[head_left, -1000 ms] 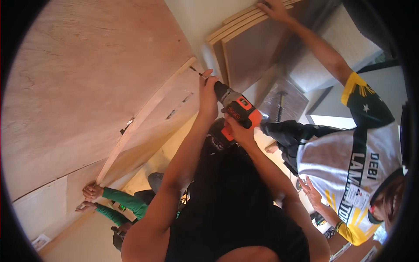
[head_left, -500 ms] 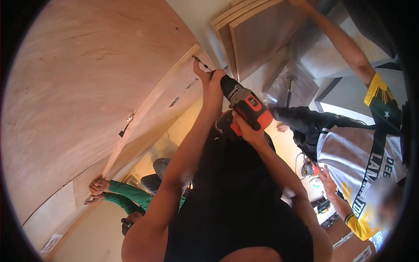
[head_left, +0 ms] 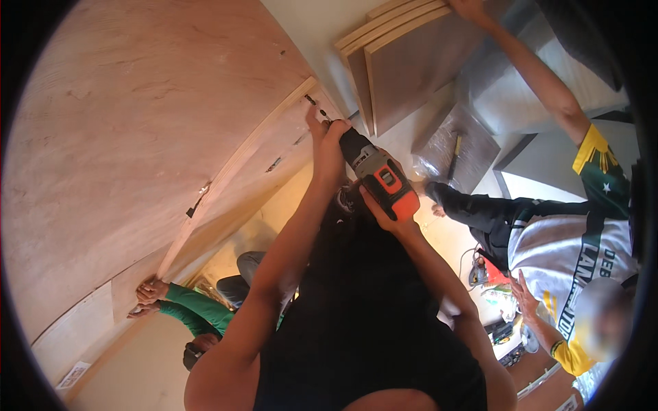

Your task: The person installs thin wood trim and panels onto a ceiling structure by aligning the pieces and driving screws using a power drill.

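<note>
A black, grey and orange cordless drill (head_left: 385,179) points up and left at the edge of a large wooden panel (head_left: 151,116). My right hand (head_left: 389,212) is wrapped round its handle, which is mostly hidden. Around the drill's nose closes my left hand (head_left: 329,144), with one finger stretched toward the panel edge. The thin bit ahead of the chuck ends by a small dark metal piece (head_left: 310,100) on the pale wood strip (head_left: 240,154). Whether the bit touches the wood I cannot tell.
At lower left, a green-sleeved person's hands (head_left: 149,291) hold the strip's far end. Another person in a white, green and yellow shirt (head_left: 548,240) is at the right, one arm reaching up to stacked framed panels (head_left: 411,65). A plastic-wrapped board (head_left: 456,147) leans behind the drill.
The drill's rear has swung down and slightly left, so it stands steeper. My hands have shifted with it, staying on the drill. The two other people have barely moved.
</note>
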